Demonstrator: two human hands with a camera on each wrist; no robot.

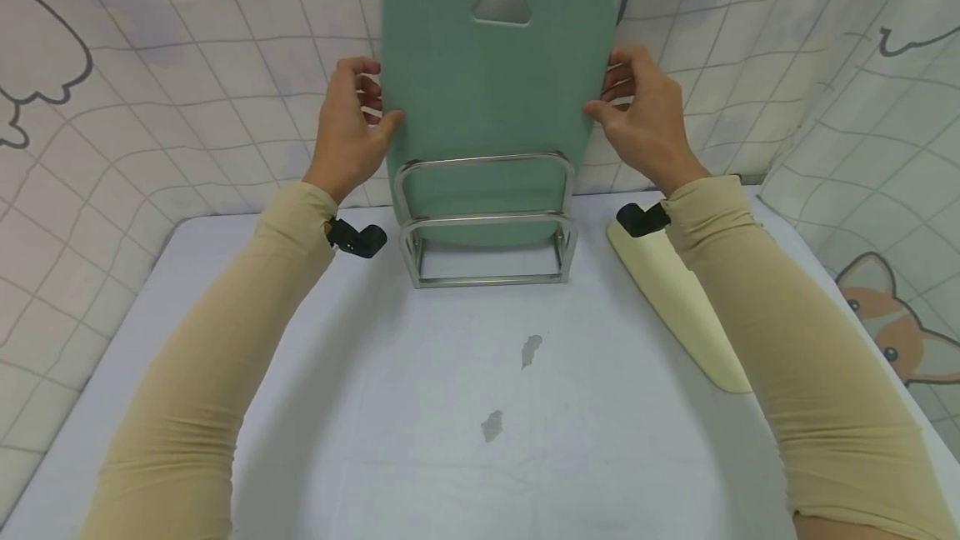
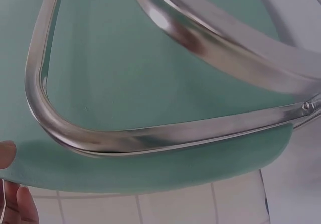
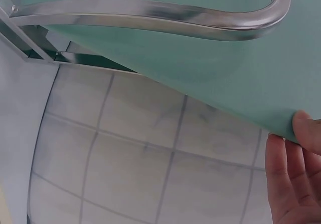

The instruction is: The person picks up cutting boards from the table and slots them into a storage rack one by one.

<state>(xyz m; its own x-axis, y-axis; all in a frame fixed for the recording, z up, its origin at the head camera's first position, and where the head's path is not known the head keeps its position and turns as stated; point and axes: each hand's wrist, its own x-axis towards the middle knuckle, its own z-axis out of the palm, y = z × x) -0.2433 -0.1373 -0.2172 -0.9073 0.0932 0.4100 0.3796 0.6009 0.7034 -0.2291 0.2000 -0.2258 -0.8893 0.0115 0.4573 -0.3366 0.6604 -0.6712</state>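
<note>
A green cutting board (image 1: 495, 82) with a triangular hole stands upright, slightly tilted, in a shiny metal rack (image 1: 491, 280). Its lower part is behind the rack's front bars. My left hand (image 1: 352, 127) pinches the board's left edge, thumb on the front face and fingers behind. On the opposite edge, my right hand (image 1: 645, 115) grips in the same way. The left wrist view has the board (image 2: 115, 73) behind curved rack bars, with fingertips (image 2: 7, 153) at the left border. In the right wrist view, the thumb (image 3: 308, 131) presses the board's edge.
A pale yellow board (image 1: 686, 307) lies flat on the white table (image 1: 412, 440), partly under my right forearm. Two grey patches (image 1: 531, 351) mark the tabletop. A grid-patterned curtain (image 1: 247, 48) with cartoon animals hangs close behind the rack and at both sides.
</note>
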